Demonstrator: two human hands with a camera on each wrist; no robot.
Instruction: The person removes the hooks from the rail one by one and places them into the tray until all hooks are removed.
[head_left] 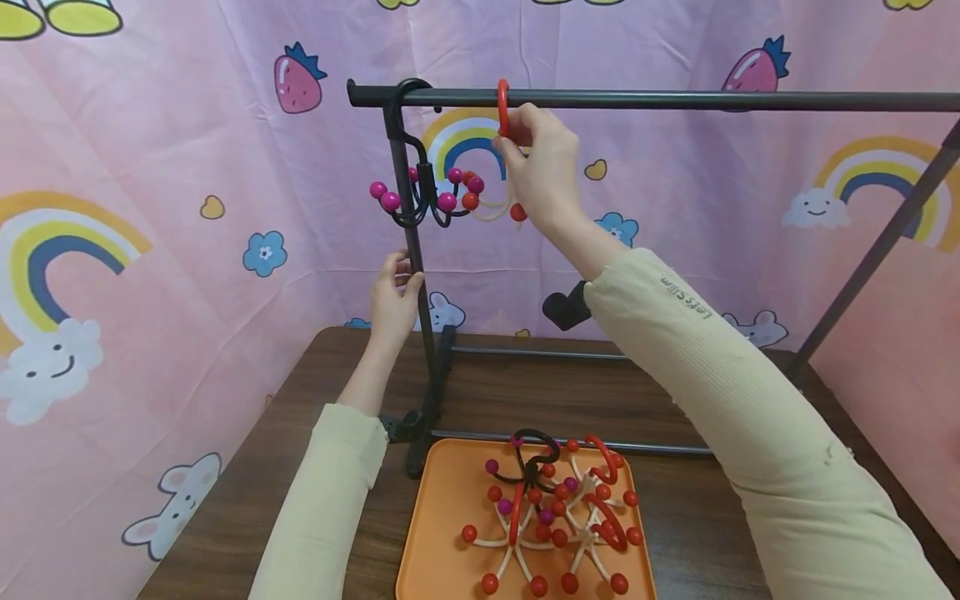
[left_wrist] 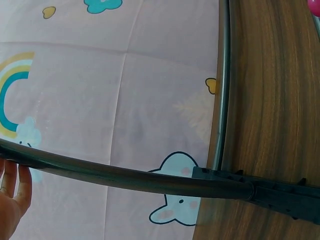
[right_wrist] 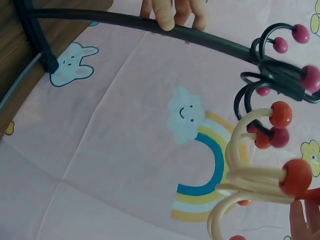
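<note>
Rail [head_left: 652, 99] runs well right of red hook [head_left: 503, 112]

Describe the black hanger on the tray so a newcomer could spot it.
On the wood-grain table, find the orange tray. Toward its far edge is a black multi-armed hanger. Its black hook and magenta balls set it apart from the red-hooked cream hangers.

Backdrop: lilac-pink printed cloth [head_left: 187, 125], faintly creased. Head view: rainbow [head_left: 63, 223] at 9 o'clock, smiling cloud [head_left: 52, 371] below it, strawberry [head_left: 297, 82] between 10 and 11, white animal [head_left: 172, 504] at 8. Tabletop [head_left: 555, 396]: dark brown wood grain, towards 6. Light soft, fairly even.
</note>
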